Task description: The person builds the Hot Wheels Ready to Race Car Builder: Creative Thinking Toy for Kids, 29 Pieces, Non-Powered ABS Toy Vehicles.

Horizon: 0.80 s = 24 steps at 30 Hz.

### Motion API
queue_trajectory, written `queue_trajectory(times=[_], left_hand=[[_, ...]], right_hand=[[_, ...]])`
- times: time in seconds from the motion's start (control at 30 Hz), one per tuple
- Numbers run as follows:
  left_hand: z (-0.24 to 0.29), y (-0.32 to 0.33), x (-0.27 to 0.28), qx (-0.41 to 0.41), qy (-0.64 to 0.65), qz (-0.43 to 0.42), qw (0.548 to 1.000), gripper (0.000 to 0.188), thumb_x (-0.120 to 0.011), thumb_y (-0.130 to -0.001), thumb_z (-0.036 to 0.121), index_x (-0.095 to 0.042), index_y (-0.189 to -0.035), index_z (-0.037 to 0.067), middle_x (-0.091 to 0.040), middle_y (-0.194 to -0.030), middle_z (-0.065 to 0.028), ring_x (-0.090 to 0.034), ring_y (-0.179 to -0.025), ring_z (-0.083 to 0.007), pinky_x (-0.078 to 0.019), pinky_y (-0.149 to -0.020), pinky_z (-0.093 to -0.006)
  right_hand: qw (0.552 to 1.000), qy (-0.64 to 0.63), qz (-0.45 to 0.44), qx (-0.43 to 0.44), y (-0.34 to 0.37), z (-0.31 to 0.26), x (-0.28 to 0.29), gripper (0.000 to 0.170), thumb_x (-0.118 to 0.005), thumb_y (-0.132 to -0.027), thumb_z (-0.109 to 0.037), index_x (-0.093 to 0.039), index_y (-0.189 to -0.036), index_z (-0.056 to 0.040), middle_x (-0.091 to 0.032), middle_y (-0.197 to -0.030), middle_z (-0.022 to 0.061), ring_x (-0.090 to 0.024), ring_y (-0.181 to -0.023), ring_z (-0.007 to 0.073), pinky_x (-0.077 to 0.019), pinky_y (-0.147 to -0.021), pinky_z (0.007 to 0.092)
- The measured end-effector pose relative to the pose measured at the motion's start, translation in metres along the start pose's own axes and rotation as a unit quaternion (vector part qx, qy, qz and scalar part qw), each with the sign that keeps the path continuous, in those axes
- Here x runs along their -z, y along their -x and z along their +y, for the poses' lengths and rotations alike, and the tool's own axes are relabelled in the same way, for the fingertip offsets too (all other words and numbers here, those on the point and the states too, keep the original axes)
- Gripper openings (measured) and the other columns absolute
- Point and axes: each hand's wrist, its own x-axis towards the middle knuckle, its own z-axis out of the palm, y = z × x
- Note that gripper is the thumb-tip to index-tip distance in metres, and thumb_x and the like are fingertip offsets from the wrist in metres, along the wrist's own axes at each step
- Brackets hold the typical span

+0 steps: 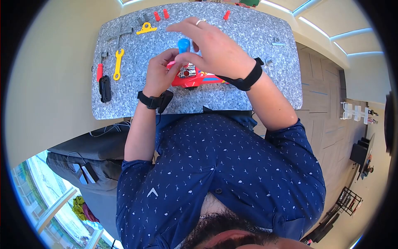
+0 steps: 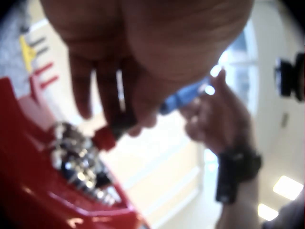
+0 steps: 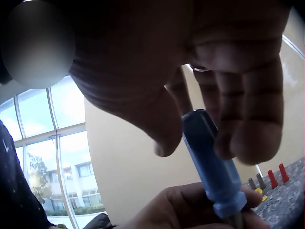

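Over a red toy vehicle [image 1: 179,81] with a chrome engine part [image 2: 78,164], a blue-handled screwdriver [image 1: 184,45] stands nearly upright. The left hand [image 1: 159,74] pinches around the screwdriver's lower end; in the left wrist view its fingers are at a dark piece above a small red piece [image 2: 105,138] by the engine. The right hand [image 1: 219,45] is around the blue handle [image 3: 209,157] from above, fingertips against one side and its thumb on the other, fingers loosely bent. The hands hide part of the toy and the screwdriver's tip.
On the speckled table [image 1: 137,95] lie a yellow wrench [image 1: 118,64], a yellow bracket [image 1: 146,28], a grey cross-shaped piece [image 1: 120,35], a black object [image 1: 105,89] and several red and grey pegs. A small grey piece [image 1: 269,62] is at the right.
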Motion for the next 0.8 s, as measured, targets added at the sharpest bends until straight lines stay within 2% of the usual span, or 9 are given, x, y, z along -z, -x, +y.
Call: queue_trajectory(times=[0.03,0.1,0.2,0.3,0.43,0.5,0.6,0.7,0.8], left_hand=[[-0.004,0.001,0.0,0.003,0.016,-0.008,1.0,0.03,-0.08,-0.097,0.004,-0.073,-0.126,-0.002,-0.081,-0.104,-0.0111,-0.077,-0.094,-0.0147,-0.0603,-0.084,-0.0318],[-0.013,0.003,-0.002,0.01,0.048,-0.026,0.998,0.031,-0.079,-0.098,0.003,-0.072,-0.128,-0.002,-0.081,-0.105,-0.011,-0.077,-0.094,-0.014,-0.0608,-0.084,-0.0313],[0.009,0.002,-0.013,0.034,0.146,-0.009,0.989,0.031,-0.074,-0.101,0.001,-0.071,-0.132,-0.001,-0.082,-0.107,-0.0093,-0.076,-0.096,-0.0128,-0.0608,-0.086,-0.0304],[0.01,0.001,-0.011,0.045,0.02,0.018,0.999,0.034,-0.074,-0.101,0.001,-0.07,-0.135,0.0,-0.081,-0.107,-0.0078,-0.076,-0.097,-0.0122,-0.0613,-0.085,-0.0304],[-0.004,0.006,-0.01,0.043,0.091,-0.013,0.995,0.033,-0.076,-0.1,0.002,-0.072,-0.133,0.0,-0.081,-0.107,-0.0078,-0.075,-0.095,-0.011,-0.0619,-0.082,-0.0305],[-0.001,0.006,-0.009,0.012,0.076,-0.026,0.997,0.032,-0.076,-0.101,0.002,-0.072,-0.132,0.0,-0.081,-0.108,-0.0077,-0.075,-0.095,-0.0106,-0.0616,-0.081,-0.03],[0.012,0.004,-0.018,0.055,0.069,0.056,0.995,0.031,-0.074,-0.102,0.002,-0.071,-0.133,0.001,-0.08,-0.108,-0.0069,-0.074,-0.097,-0.0101,-0.0606,-0.085,-0.0289],[0.014,0.003,-0.012,0.065,0.04,0.007,0.997,0.037,-0.075,-0.101,0.0,-0.069,-0.138,0.002,-0.079,-0.11,-0.0062,-0.074,-0.099,-0.0101,-0.0612,-0.086,-0.0286],[-0.019,0.008,-0.015,0.033,0.144,-0.008,0.989,0.043,-0.076,-0.1,-0.001,-0.068,-0.141,0.002,-0.079,-0.113,-0.0065,-0.074,-0.099,-0.0101,-0.0614,-0.083,-0.0279]], right_hand=[[0.998,-0.034,0.023,0.047,0.002,0.007,-0.003,0.031,-0.084,-0.089,-0.031,-0.075,-0.1,-0.0035,-0.076,-0.104,0.0178,-0.075,-0.102,0.0354,-0.0604,-0.086,0.0445],[0.994,-0.048,-0.026,0.093,0.0,0.016,-0.004,0.031,-0.083,-0.09,-0.03,-0.075,-0.103,-0.0033,-0.076,-0.108,0.0178,-0.074,-0.101,0.0357,-0.0602,-0.087,0.0451],[0.997,0.016,-0.05,-0.05,0.0,0.001,0.001,0.029,-0.082,-0.09,-0.022,-0.077,-0.113,-0.0046,-0.074,-0.109,0.016,-0.073,-0.1,0.037,-0.0594,-0.089,0.0459],[0.999,-0.016,0.019,-0.032,0.002,0.006,-0.006,0.031,-0.085,-0.088,-0.024,-0.076,-0.111,-0.0048,-0.074,-0.103,0.0136,-0.072,-0.097,0.0365,-0.0591,-0.087,0.046],[0.993,-0.104,-0.017,0.057,0.003,0.016,-0.009,0.043,-0.091,-0.083,-0.035,-0.073,-0.105,-0.0028,-0.072,-0.099,0.0143,-0.071,-0.096,0.0364,-0.0588,-0.086,0.0454],[0.993,-0.097,-0.052,0.031,0.004,0.01,-0.003,0.044,-0.09,-0.083,-0.035,-0.074,-0.108,-0.0028,-0.072,-0.1,0.0144,-0.071,-0.097,0.0368,-0.0586,-0.086,0.0459],[0.993,-0.016,-0.054,-0.1,0.0,-0.001,-0.004,0.037,-0.089,-0.084,-0.027,-0.075,-0.11,-0.0053,-0.072,-0.099,0.014,-0.072,-0.098,0.0366,-0.058,-0.087,0.046],[0.994,-0.058,0.092,-0.01,0.008,0.007,-0.019,0.032,-0.091,-0.086,-0.025,-0.077,-0.11,-0.0081,-0.07,-0.091,0.0092,-0.069,-0.078,0.0258,-0.0568,-0.071,0.0368],[0.991,-0.09,0.023,0.101,0.008,0.027,-0.02,0.04,-0.095,-0.082,-0.03,-0.075,-0.107,-0.0063,-0.071,-0.092,0.01,-0.07,-0.076,0.0246,-0.0573,-0.07,0.0366]])
